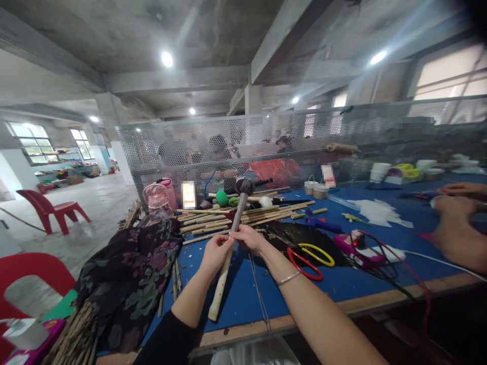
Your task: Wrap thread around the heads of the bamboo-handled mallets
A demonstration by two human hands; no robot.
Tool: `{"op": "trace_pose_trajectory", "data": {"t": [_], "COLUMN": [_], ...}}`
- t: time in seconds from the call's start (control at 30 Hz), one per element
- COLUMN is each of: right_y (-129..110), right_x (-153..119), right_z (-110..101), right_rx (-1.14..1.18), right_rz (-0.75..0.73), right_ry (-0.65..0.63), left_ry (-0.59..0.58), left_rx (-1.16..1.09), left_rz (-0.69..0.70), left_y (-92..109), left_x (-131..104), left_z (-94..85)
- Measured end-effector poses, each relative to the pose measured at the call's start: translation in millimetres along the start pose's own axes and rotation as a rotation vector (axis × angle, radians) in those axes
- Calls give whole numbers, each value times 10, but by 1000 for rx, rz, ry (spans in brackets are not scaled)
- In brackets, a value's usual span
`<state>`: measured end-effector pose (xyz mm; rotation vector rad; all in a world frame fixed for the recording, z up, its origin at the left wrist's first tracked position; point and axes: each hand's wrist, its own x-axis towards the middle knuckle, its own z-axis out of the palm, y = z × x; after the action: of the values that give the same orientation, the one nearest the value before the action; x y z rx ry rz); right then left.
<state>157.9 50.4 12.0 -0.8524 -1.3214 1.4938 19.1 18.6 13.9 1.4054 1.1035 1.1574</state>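
Both my hands grip a pale wooden stick (219, 296), bamboo-like, tilted over the table. Its upper part has a grey wrapping (239, 213) and ends near a dark rounded head (244, 187). My left hand (215, 253) pinches the stick where the grey covering begins. Beside it, my right hand (249, 238) has its fingers closed on the same spot from the other side. Thin strings (259, 291) hang below my right hand toward the table edge. Scissors (315, 278) with one red and one yellow handle lie right of my right forearm.
Cut sticks (205, 225), a green ball (221, 197) and a pink jug (158, 200) lie behind my hands. Floral dark cloth (133, 284) covers the left side. A blue glue gun (323, 224) and pink power strip (357, 251) sit right, near another person's hand (458, 223). A perforated screen (182, 152) stands behind.
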Motion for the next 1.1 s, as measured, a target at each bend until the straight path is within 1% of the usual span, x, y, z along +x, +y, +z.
{"op": "trace_pose_trajectory", "data": {"t": [0.03, 0.07, 0.13, 0.23, 0.3, 0.37, 0.43, 0.47, 0.53, 0.63, 0.67, 0.7, 0.73, 0.8, 0.9, 1.0, 1.03, 1.07, 1.1], "right_y": [17, 32, 49, 16, -33, -73, -86, -82, -59, -31, -29, -33, -41, -62, -83, -69, -59, -47, -35], "right_x": [13, 25, 37, 6, -38, -75, -90, -89, -73, -46, -42, -40, -41, -47, -51, -41, -34, -27, -19], "right_z": [-7, -13, -26, -42, -52, -62, -72, -75, -74, -50, -37, -25, -13, 4, 9, 7, 8, 11, 15], "right_rx": [4, 16, 25, 0, 26, 64, 65, 47, -9, -57, -57, -54, -49, -35, 19, 20, 6, -8, -19], "right_rz": [-13, -30, -46, 5, 29, 20, 7, 7, 12, -8, -18, -25, -29, -27, -26, -15, -14, -19, -30], "right_ry": [1, -2, -11, -26, -67, -116, -132, -127, -95, -48, -37, -26, -18, -16, -47, -40, -24, -8, 7], "left_ry": [34, 39, -22, -148, -247, -344, -397, -408, -376, -199, -139, -99, -77, -104, -167, -145, -124, -95, -48], "left_rx": [34, 50, 60, 20, -95, -239, -326, -333, -271, -93, -51, -30, -30, -74, -207, -270, -237, -176, -99], "left_rz": [64, 102, 97, 15, -55, -138, -206, -225, -189, 17, 73, 98, 97, 44, -89, -210, -209, -175, -112], "left_y": [-17, -27, -32, -10, 12, 32, 46, 49, 46, 30, 26, 24, 25, 35, 53, 61, 61, 60, 57], "left_x": [14, 29, 52, 69, 67, 54, 36, 28, 16, 15, 18, 21, 24, 30, 29, 8, -4, -15, -25], "left_z": [-10, -21, -46, -93, -126, -151, -159, -155, -135, -90, -77, -66, -59, -49, -29, 9, 20, 29, 34]}}
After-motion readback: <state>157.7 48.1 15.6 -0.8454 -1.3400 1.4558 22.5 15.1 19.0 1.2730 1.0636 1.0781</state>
